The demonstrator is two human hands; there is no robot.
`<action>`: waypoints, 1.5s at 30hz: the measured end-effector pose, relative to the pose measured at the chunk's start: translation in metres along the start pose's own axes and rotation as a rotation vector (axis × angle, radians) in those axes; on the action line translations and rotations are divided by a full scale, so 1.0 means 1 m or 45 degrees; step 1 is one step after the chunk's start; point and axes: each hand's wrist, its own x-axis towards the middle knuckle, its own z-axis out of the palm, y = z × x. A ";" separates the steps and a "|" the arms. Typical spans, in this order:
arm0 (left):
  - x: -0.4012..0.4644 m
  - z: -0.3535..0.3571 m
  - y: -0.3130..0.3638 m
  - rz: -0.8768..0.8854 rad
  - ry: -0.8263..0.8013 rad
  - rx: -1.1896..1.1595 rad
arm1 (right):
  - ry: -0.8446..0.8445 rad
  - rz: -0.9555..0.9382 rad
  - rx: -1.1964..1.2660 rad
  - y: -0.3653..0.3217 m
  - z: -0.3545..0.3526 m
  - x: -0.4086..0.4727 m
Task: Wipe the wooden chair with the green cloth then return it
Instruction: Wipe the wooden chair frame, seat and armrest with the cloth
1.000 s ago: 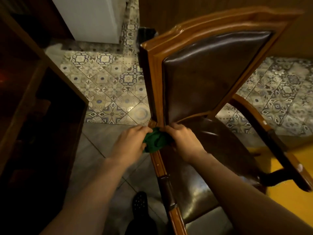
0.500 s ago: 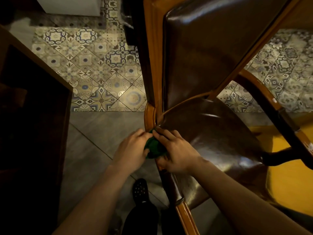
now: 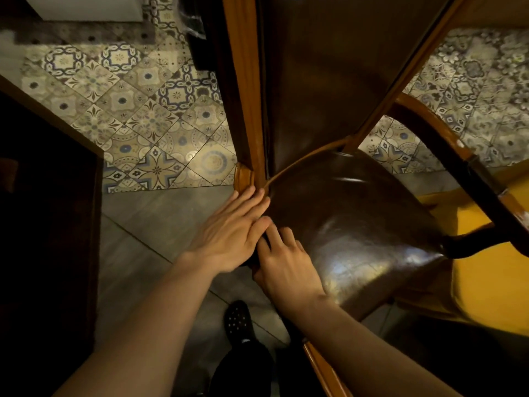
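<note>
Green cloth, visible earlier, now lies hidden beneath the flattened left hand (image 3: 229, 233) and right hand (image 3: 286, 267), both pressing along the wooden chair (image 3: 243, 110) armrest as wiping proceeds.

Patterned floor tiles (image 3: 148, 121), black shoe (image 3: 239, 320)

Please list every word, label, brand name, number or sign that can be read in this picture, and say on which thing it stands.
None can be read.
Wooden chair: no label or writing shows on its frame or leather.
Patterned floor tiles: ornament only, no letters.
Dark shoe: pale dots, no brand visible.
White thing at the top left: plain.
</note>
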 end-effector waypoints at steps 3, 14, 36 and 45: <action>-0.001 0.007 -0.004 0.012 0.002 0.046 | 0.023 0.028 0.000 -0.002 0.006 -0.013; -0.005 0.034 -0.005 0.035 0.160 0.182 | 0.085 0.090 0.033 0.003 0.020 -0.050; -0.066 0.076 0.090 0.149 0.168 0.098 | 0.061 0.164 0.209 0.027 0.028 -0.192; -0.076 0.112 0.105 0.205 0.077 0.203 | 0.078 0.139 0.186 0.036 0.068 -0.207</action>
